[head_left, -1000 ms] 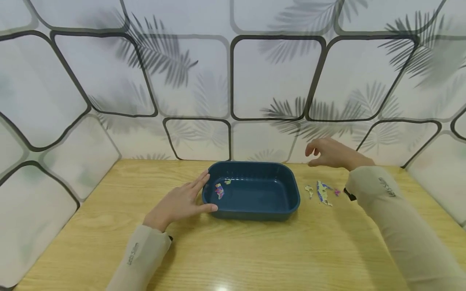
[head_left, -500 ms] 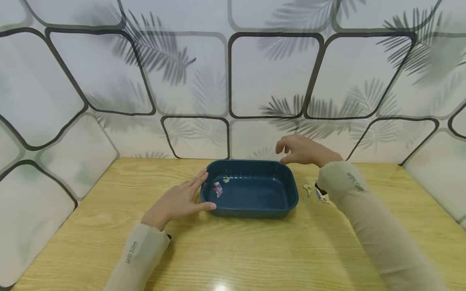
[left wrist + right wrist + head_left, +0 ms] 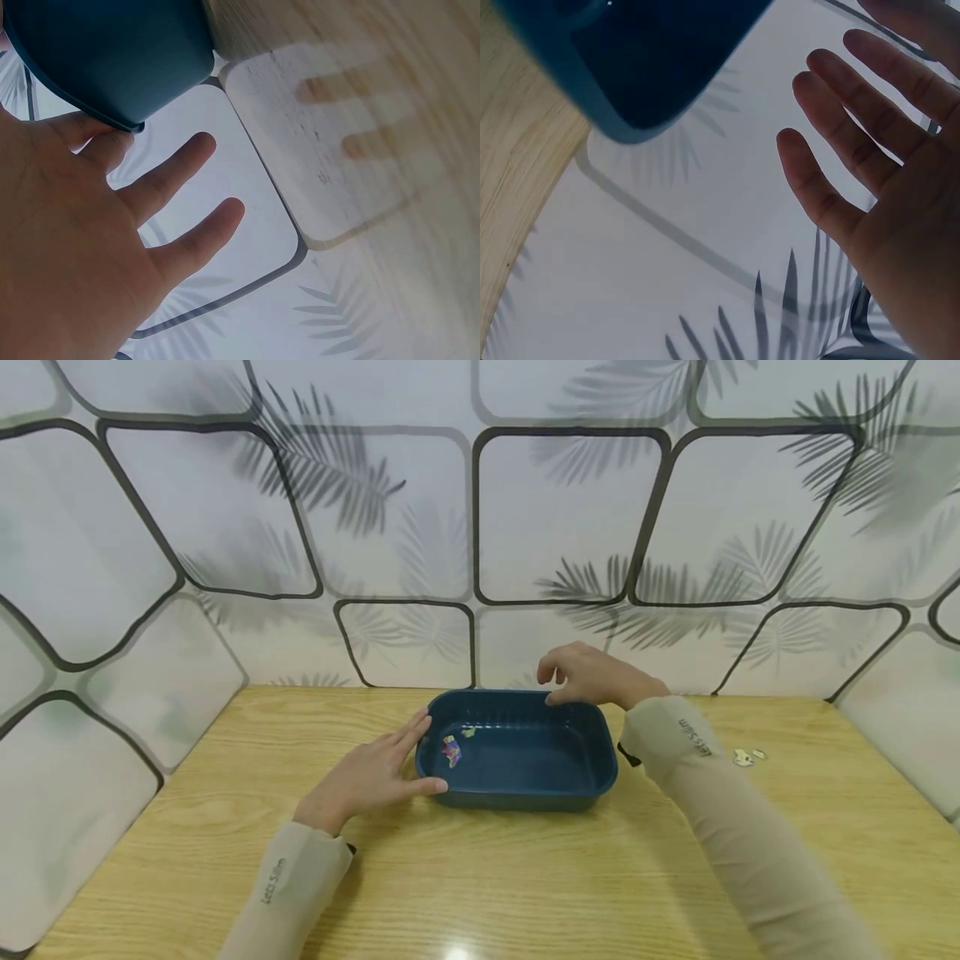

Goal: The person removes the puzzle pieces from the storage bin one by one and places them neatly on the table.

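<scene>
A dark blue rectangular tub [image 3: 517,800] stands on the wooden table. Inside, near its left end, lie a small multicoloured piece [image 3: 452,751] and a smaller pale yellow-green piece [image 3: 468,732]; their kind is unclear. My left hand [image 3: 367,785] rests against the tub's left end, thumb at the front rim. In the left wrist view, two fingers touch the tub's rim [image 3: 90,112] and two stretch out beside it. Above the back right rim hovers my right hand [image 3: 588,675], fingers loosely bent. The right wrist view shows nothing held between its fingers [image 3: 817,150].
Two small pale pieces [image 3: 743,758] lie on the table at the right, beyond the right sleeve [image 3: 720,802], which covers part of the tabletop there. A patterned panel [image 3: 570,518] rises behind the table [image 3: 487,877], and similar panels flank it.
My right hand has moved left, from above the table to over the tub's back right. Its sleeve now hides several coloured pieces seen earlier and uncovers two pale ones. My left hand stays put.
</scene>
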Demonstrator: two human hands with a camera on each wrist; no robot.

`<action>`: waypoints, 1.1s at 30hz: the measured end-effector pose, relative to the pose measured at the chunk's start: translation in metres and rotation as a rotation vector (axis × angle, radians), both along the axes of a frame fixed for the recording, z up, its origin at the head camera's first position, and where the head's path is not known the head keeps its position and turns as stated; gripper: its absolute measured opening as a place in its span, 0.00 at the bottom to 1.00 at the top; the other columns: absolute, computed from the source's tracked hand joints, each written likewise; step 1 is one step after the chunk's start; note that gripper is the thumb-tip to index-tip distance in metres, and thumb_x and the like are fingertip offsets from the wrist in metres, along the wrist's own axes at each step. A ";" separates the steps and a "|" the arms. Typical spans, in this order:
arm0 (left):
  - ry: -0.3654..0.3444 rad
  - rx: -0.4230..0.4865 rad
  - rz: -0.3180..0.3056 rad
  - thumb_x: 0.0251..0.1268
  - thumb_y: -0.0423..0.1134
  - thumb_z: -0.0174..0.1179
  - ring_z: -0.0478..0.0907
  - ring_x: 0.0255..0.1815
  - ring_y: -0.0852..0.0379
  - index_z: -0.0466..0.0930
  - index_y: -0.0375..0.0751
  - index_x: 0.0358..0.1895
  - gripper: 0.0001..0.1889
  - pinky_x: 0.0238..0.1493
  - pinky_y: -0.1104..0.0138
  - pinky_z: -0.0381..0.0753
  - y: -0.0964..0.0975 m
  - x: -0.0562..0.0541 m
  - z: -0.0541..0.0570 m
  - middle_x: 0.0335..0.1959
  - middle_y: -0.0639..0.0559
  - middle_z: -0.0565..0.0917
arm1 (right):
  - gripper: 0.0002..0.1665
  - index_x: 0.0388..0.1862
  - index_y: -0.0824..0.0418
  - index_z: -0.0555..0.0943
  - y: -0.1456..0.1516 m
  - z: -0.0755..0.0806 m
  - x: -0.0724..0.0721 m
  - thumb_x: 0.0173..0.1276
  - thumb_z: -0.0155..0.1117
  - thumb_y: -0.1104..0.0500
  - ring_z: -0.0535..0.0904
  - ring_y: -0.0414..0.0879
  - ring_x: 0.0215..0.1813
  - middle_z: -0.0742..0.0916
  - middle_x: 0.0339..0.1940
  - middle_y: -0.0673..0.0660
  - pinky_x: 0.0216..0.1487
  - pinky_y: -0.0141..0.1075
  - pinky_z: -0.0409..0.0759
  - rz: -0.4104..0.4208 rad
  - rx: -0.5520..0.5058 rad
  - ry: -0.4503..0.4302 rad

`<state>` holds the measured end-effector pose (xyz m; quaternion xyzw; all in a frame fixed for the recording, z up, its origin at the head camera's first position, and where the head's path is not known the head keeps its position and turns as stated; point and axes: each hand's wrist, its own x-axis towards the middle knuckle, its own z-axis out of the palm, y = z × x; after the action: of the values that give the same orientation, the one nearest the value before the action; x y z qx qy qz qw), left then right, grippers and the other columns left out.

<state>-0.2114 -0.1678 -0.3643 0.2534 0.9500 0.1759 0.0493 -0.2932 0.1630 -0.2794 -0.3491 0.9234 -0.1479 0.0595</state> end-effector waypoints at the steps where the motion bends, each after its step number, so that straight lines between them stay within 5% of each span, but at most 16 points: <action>1: 0.001 0.001 0.000 0.67 0.69 0.57 0.61 0.75 0.33 0.47 0.38 0.82 0.53 0.69 0.39 0.64 0.000 0.000 0.000 0.83 0.46 0.47 | 0.12 0.49 0.67 0.84 -0.002 -0.001 0.000 0.68 0.70 0.64 0.80 0.62 0.51 0.85 0.50 0.63 0.53 0.53 0.79 0.003 0.008 -0.001; 33: 0.017 0.013 0.012 0.67 0.68 0.58 0.63 0.74 0.34 0.49 0.38 0.82 0.52 0.69 0.40 0.66 0.000 0.000 0.001 0.83 0.46 0.51 | 0.15 0.49 0.65 0.84 -0.054 -0.025 -0.003 0.66 0.73 0.60 0.81 0.52 0.46 0.85 0.40 0.56 0.53 0.47 0.79 0.076 0.160 0.043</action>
<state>-0.2114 -0.1678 -0.3631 0.2494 0.9507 0.1804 0.0386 -0.2963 0.1090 -0.3041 -0.3810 0.9195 -0.0637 0.0732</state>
